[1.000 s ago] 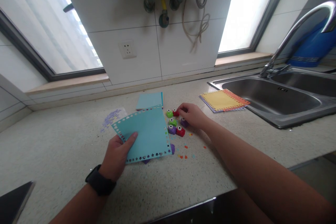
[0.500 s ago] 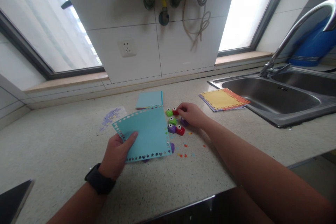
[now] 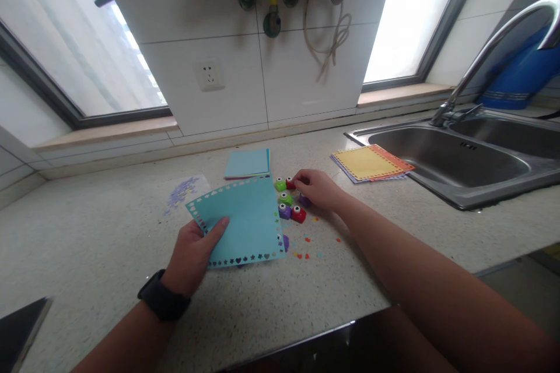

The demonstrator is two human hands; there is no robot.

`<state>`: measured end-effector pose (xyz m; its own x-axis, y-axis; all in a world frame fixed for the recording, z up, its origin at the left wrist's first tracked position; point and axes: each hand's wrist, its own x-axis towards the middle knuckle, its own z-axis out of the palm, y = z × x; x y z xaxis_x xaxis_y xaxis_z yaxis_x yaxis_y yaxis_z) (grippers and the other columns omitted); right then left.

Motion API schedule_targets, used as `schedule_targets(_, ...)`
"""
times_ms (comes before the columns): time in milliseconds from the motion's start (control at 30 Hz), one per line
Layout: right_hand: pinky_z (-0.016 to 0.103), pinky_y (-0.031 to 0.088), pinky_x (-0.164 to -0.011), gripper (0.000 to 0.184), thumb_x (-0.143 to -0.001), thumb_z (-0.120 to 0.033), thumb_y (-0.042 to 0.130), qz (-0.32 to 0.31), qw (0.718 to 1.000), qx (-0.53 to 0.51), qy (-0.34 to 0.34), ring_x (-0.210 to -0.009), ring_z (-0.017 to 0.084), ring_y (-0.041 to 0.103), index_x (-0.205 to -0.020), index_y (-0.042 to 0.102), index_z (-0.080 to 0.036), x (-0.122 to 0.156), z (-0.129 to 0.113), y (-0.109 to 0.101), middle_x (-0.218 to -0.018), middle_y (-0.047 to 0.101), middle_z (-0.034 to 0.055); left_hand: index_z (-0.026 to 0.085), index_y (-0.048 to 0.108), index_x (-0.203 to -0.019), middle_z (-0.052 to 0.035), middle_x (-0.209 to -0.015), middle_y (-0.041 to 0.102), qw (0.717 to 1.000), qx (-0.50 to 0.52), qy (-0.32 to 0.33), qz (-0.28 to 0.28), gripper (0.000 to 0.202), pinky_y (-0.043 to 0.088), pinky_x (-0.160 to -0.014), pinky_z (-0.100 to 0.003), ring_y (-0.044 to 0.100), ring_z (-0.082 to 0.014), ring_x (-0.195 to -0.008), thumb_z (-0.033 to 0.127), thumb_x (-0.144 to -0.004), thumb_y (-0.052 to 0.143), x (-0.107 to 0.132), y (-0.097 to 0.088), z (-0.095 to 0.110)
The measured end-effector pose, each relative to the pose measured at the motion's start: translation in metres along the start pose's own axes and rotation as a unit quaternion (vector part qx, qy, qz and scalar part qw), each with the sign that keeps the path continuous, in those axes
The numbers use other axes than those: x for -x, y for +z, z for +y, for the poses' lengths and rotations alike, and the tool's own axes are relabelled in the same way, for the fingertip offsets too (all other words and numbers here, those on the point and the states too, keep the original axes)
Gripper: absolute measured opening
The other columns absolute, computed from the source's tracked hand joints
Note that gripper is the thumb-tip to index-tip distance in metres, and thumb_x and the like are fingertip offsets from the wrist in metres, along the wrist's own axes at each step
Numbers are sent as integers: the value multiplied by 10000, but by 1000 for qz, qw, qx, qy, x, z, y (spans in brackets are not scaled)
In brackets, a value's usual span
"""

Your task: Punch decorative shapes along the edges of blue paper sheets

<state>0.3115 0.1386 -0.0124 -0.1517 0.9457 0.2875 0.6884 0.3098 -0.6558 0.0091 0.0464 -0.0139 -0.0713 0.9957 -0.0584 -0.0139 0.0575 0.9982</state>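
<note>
My left hand [image 3: 192, 247], with a black watch on the wrist, grips a light blue sheet of paper [image 3: 245, 218] by its left edge, thumb on top. Small shapes such as stars and hearts are punched along the sheet's edges. My right hand [image 3: 318, 189] is closed, its fingertips on a small red craft punch [image 3: 289, 183] at the back of a group. Beside that one stands a green punch [image 3: 280, 185]. Nearer are another green punch [image 3: 286, 199], a purple punch [image 3: 284, 211] and a red punch [image 3: 298, 214]. A purple punch [image 3: 305, 200] is partly hidden under my right hand.
Punched paper bits [image 3: 307, 239] lie scattered before the punches. A pile of purple bits [image 3: 181, 193] is at left. Behind the sheet sits a stack of blue paper [image 3: 247, 163]. Yellow and orange punched sheets [image 3: 363, 163] lie beside the steel sink [image 3: 464, 204].
The view has shifted slightly. Both hands keep almost the same positions, the left on the blue sheet and the right at the back red punch.
</note>
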Motion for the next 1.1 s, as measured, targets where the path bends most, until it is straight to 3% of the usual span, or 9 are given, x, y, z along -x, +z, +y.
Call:
schedule_targets(500,309,464,-690,143,-878,-231,598,-13,1000,1,2,-753,190,654,-867,739,-208,1,-2,0,-834,759,57,163,722,-1054,-55,-883,793,1000,-2,-8,4,446,607,-615,-329,738,-231,-703,433,-716,831,0,0,1)
schedule_targets(1100,307,454,-687,156,-885,-259,597,-29,999,18,-2,-741,199,650,-871,745,-211,1,-3,0,-816,755,60,173,715,-1043,-33,-900,791,1000,9,-11,-1,380,617,-710,-325,744,-202,-738,398,-753,815,0,1,1)
